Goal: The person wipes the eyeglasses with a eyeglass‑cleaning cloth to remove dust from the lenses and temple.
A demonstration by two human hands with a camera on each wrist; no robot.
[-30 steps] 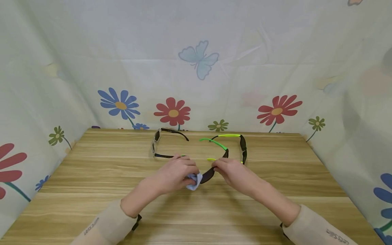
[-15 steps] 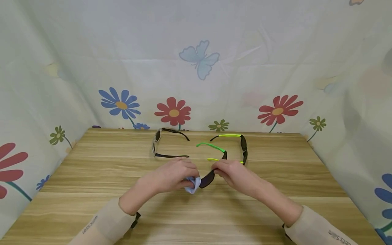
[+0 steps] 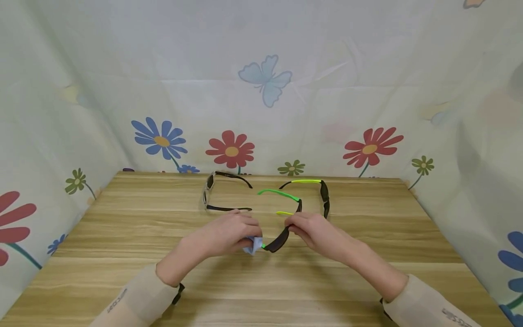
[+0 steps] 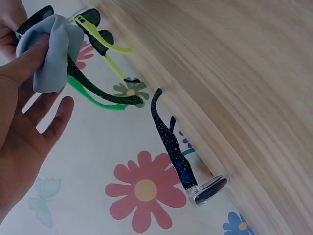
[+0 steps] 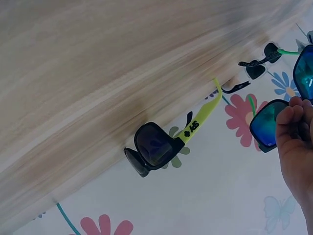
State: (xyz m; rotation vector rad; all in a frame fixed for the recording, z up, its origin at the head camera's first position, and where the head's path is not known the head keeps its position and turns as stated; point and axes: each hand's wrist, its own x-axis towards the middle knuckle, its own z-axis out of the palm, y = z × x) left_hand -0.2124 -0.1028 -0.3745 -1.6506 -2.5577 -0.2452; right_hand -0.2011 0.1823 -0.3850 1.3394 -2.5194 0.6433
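My right hand (image 3: pixel 320 235) pinches the sunglasses (image 3: pixel 278 241) near the middle of their frame, holding them above the table. They have bright green inner temples and, in the right wrist view, blue-green mirrored lenses (image 5: pixel 269 125). My left hand (image 3: pixel 226 234) holds a folded light blue cloth (image 3: pixel 254 246) between thumb and fingers. The cloth (image 4: pixel 57 51) wraps round the near end of the sunglasses, by the hinge, in the left wrist view. From it a dark patterned temple (image 4: pixel 98 89) sticks out. My fingers and the cloth hide that hinge.
Behind my left hand, sunglasses with a clear frame and dark temples (image 3: pixel 229 209) lie on the wooden table (image 3: pixel 135 236). Black sunglasses with yellow temples (image 3: pixel 324 190) lie behind my right hand. A flower-printed curtain (image 3: pixel 310 113) surrounds the table's back and sides.
My left hand and the cloth have shifted slightly left, off the lens and toward the hinge, where a bit of green shows. The held sunglasses have turned, their far green temple swinging left.
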